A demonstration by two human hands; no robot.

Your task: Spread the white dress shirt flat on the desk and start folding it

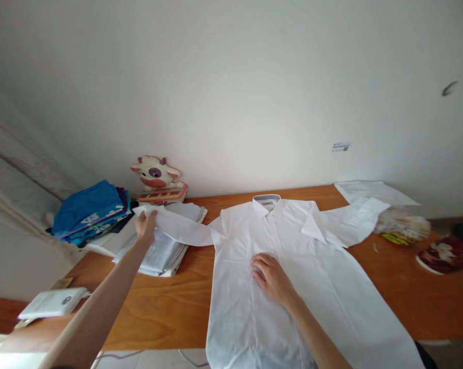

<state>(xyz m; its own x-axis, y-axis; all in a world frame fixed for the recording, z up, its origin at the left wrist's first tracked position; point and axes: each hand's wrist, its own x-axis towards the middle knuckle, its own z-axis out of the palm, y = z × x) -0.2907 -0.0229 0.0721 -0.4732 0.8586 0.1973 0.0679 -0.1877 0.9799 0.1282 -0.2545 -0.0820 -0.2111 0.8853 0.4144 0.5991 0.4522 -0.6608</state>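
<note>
Leftmost, a smooth white plastic box lies by the table's left edge, below a soft, rumpled blue bundle. The left hand pinches the sleeve end of a crisp, collared white shirt, spread from near the far edge past the near one. A rounded cow toy stands at the far edge. The right hand, loosely curled, rests on the shirt's lightly creased front. Crinkled plastic sits toward the far right corner.

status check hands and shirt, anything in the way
Left hand gripping one sleeve near its end, right hand resting on white shirt. Shirt front up, collar toward wall. White stack under that sleeve.
</note>
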